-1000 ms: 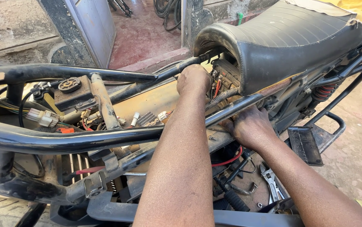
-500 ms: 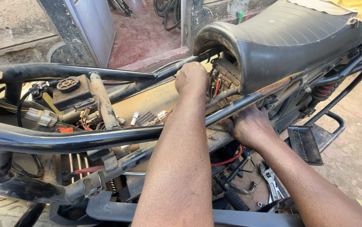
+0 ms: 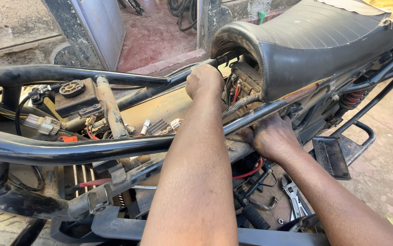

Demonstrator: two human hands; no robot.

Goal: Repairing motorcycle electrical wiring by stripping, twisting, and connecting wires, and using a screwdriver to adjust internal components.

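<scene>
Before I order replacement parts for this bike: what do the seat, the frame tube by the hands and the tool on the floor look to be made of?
Seat: black vinyl or leather, judging by its ribbed, slightly glossy skin.
Frame tube: metal painted glossy black, with rust where the paint has worn near the right hand.
Tool: bare silvery steel, probably, as it shines grey.

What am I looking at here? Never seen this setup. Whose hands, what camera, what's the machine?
One head-worn camera looks down at the wearer's own bare hands. The machine is a stripped motorcycle: black tube frame, ribbed black seat, exposed wiring with a white connector. The left hand reaches into the wiring under the seat's front end; the right hand is tucked under the frame rail. Whether either grips anything is hidden. An adjustable wrench lies lower down, beside the right forearm.
</scene>
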